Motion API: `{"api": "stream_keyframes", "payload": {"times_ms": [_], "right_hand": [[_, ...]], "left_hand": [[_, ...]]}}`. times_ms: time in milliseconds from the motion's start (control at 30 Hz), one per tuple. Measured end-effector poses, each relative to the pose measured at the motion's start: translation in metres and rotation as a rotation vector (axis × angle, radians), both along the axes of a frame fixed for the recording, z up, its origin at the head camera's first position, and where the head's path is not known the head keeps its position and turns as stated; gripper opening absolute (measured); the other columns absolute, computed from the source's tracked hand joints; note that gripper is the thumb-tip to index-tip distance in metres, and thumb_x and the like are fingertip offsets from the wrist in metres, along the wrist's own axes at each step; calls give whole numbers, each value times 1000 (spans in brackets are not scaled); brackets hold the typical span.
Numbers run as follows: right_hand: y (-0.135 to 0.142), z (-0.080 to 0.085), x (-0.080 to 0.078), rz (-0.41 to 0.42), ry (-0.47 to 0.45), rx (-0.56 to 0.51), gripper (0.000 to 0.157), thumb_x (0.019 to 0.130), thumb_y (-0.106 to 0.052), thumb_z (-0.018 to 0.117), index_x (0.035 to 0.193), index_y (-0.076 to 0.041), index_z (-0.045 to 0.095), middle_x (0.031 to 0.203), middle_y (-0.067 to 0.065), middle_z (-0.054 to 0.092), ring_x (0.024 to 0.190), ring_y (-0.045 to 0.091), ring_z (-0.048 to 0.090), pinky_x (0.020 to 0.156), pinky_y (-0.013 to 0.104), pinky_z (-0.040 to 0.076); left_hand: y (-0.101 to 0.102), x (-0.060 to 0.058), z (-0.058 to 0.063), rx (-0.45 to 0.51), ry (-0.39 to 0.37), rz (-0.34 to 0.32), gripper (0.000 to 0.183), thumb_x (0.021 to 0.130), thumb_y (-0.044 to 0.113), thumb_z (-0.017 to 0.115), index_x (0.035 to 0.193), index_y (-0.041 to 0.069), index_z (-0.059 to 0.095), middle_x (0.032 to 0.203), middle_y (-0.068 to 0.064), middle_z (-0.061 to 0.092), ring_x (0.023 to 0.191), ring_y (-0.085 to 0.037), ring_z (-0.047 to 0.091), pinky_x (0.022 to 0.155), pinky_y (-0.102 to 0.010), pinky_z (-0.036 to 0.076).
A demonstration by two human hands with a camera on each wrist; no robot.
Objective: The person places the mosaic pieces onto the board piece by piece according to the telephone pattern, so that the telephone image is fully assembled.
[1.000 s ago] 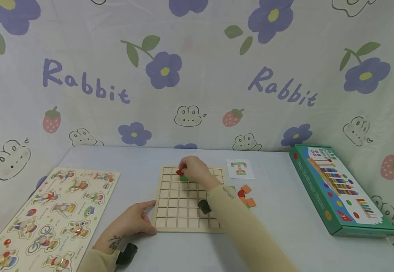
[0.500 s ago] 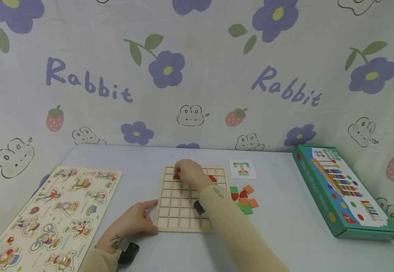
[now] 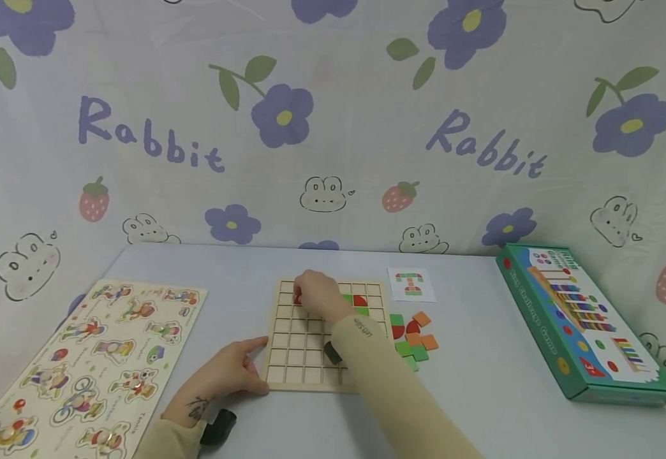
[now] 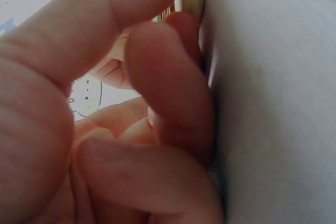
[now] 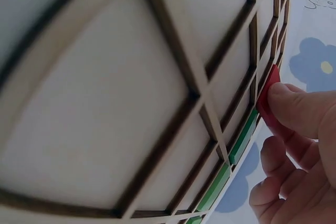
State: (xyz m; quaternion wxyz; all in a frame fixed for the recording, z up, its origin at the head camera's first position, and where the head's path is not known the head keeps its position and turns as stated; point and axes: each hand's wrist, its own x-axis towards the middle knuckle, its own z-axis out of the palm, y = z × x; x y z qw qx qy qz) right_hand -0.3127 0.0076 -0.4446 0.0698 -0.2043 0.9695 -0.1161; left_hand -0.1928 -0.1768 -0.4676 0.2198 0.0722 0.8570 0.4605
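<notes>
My right hand (image 3: pixel 321 296) pinches a red tile (image 5: pixel 266 100) between thumb and finger at the far left of the wooden grid board (image 3: pixel 312 357). In the right wrist view the tile stands tilted at a cell by the board's edge, with a green tile (image 5: pixel 245 136) in the cell beside it. Another red tile (image 3: pixel 360 300), with one curved side, lies in the far row near the right, a green tile (image 3: pixel 362 312) below it. My left hand (image 3: pixel 231 371) touches the board's near left edge with extended index finger and thumb. The right hand hides part of the far rows.
Loose orange tiles (image 3: pixel 427 342), green tiles (image 3: pixel 419 353) and red tiles (image 3: pixel 399 331) lie right of the board. Behind them is a pattern card (image 3: pixel 412 284). A picture puzzle board (image 3: pixel 94 370) lies at left, a green game box (image 3: pixel 585 325) at right.
My right hand has moved slightly left with the red tile and lowered it to the board's far left cell. The left hand stays at the board's edge. The head view has shifted slightly.
</notes>
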Motion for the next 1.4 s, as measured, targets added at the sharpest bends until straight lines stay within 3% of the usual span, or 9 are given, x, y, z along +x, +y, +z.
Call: {"api": "stream_keyframes", "payload": {"times_ms": [200,367,533,800,933,1167,1400], "right_hand": [[0,-1,2,-39,-31,-9,15,90,-10,56,89,-15,70,97,-1,63,91,16,59,78,33,48],[5,-3,4,-40,-38,-45,18,91,-12,55,100,-16,71,107,1,62,101,17,58,83,33,48],[23,6,8,-91,-52,-266,26,90,-13,57,115,-10,64,112,8,59,103,23,56,84,37,46],[72,23,7,-220,-83,-598,35,89,-16,59,122,-7,55,98,10,59,72,19,52,62,30,43],[105,29,9,-270,-79,-677,39,88,-16,60,125,-6,53,96,11,59,71,17,51,60,27,41],[166,31,23,-354,-73,-640,40,86,-17,61,124,-6,52,93,11,58,76,21,50,62,29,41],[206,13,39,-405,-182,-562,42,83,-15,65,122,-2,54,89,9,55,75,20,48,62,27,40]], "left_hand": [[2,1,1,-4,-7,0,88,61,5,78,139,0,38,56,0,56,46,-8,44,46,-23,34],[3,1,1,-19,-4,8,88,60,5,79,138,0,39,56,0,57,47,-8,44,46,-23,34],[5,1,0,-24,-9,17,88,60,4,79,138,0,39,57,-1,56,47,-9,44,46,-23,35],[6,1,0,-24,-21,34,88,60,3,79,139,1,39,56,-1,56,46,-9,43,46,-23,34],[6,2,1,-26,-22,40,88,60,3,79,139,1,39,56,-1,56,45,-9,42,45,-23,34],[5,1,2,-8,-24,38,88,61,2,79,139,-1,38,56,-2,56,46,-9,44,46,-23,35],[4,1,1,-20,-19,42,89,61,3,79,139,0,37,57,-2,57,46,-10,45,47,-24,36]]}}
